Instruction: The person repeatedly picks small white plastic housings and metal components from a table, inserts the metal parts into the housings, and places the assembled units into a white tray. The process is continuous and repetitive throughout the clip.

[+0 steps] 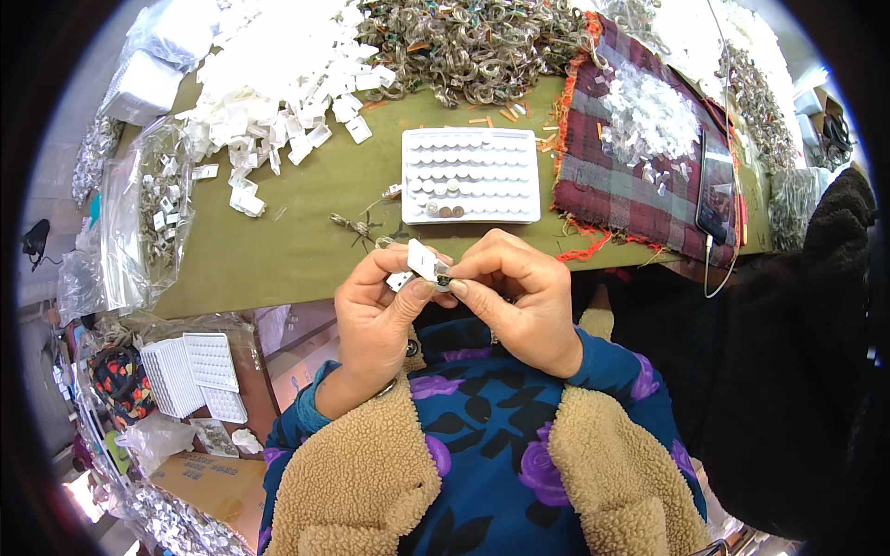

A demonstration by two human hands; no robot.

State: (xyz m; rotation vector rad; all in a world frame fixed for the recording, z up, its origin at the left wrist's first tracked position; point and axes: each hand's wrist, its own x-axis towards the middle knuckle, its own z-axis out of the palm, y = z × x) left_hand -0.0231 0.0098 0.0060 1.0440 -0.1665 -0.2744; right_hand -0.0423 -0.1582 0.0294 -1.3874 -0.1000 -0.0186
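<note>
Fingers of the left hand (371, 320) grasp a small white piece (423, 260), thumb below and forefinger behind; a second white bit (400, 281) shows between them. Thumb and forefinger of the right hand (527, 298) pinch a tiny dark part (443, 279) at the white piece's lower right; its exact fit is too small to tell. The work sits between both hands, near the table edge, short of the tray.

In my judgement, the left pinch should hold steady while the right fingertips make the fine movements, with light, even pressure so that thin walls are not bent. Raising the work clear of the left thumb would improve sight of the contact. Working farther over the table (269, 255) would help to catch a dropped part.

Surroundings, left to right: a clear bag (148, 218) holding small pieces; a heap of white pieces (278, 97); a white tray (508, 206) with rows of round wells, two brown discs (451, 212) in its nearest row; a checked cloth (593, 181) bearing a clear heap (651, 119); a phone (714, 199) lying on the cloth's right side.
</note>
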